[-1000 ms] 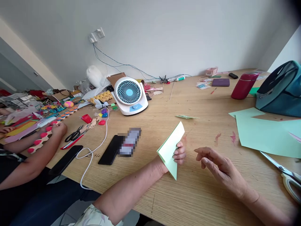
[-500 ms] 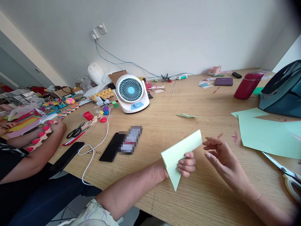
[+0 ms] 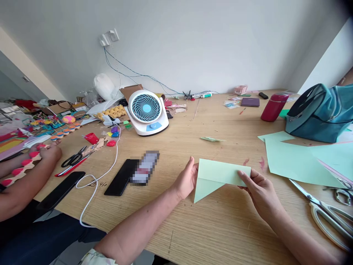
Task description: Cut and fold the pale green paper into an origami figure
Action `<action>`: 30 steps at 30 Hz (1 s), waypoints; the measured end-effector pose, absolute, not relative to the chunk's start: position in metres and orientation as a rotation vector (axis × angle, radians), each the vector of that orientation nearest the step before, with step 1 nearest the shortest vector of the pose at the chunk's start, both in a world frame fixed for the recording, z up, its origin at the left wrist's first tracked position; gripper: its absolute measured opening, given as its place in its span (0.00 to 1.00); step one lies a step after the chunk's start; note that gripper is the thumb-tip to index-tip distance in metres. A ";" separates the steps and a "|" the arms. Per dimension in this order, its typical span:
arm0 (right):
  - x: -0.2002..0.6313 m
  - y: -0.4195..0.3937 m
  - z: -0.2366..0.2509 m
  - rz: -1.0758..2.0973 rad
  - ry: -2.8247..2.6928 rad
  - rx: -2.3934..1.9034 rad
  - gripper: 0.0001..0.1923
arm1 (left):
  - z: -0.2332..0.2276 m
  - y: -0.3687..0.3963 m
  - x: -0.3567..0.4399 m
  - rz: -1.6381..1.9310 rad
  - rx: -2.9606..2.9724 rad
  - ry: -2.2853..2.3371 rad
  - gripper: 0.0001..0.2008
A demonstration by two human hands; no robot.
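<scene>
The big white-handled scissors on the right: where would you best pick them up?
Probably by the white handle loops of the scissors, coming from the near right. The blades point away toward the green paper sheet, and the pair lies flat on the table, clear of the right hand.

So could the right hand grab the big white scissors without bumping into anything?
Probably yes. The right hand holds the folded green paper by one end, and the big scissors lie on that same side with only bare table between. It would have to release the paper first.
</scene>
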State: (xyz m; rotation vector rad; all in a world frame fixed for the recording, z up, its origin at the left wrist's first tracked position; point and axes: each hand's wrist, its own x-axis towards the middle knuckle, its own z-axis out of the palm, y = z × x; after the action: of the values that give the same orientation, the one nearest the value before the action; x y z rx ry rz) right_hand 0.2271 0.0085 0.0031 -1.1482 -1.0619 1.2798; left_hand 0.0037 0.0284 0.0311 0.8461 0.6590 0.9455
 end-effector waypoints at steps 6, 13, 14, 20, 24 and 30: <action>0.223 0.007 0.006 1.326 -1.101 -1.114 0.18 | 0.030 0.020 0.003 1.140 1.269 1.005 0.24; 0.220 0.008 0.007 1.345 -1.125 -1.132 0.19 | 0.031 0.019 0.003 1.138 1.269 1.066 0.28; 0.220 0.008 0.006 1.345 -1.127 -1.137 0.19 | 0.032 0.019 0.002 1.150 1.274 1.067 0.28; 0.222 0.010 0.001 1.370 -1.104 -1.129 0.18 | 0.035 0.017 0.002 1.211 1.369 1.097 0.27; 0.223 0.009 0.003 1.373 -1.111 -1.113 0.18 | 0.038 0.014 0.002 1.231 1.375 1.084 0.20; 0.223 0.008 0.007 1.373 -1.153 -1.125 0.21 | 0.041 0.012 0.002 1.216 1.365 1.083 0.22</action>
State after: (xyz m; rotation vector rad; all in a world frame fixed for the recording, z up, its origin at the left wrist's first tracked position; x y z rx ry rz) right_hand 0.2234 0.0080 0.0070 -1.1248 -1.1535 1.3726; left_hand 0.0017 0.0121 0.0412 1.3651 1.0832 1.2164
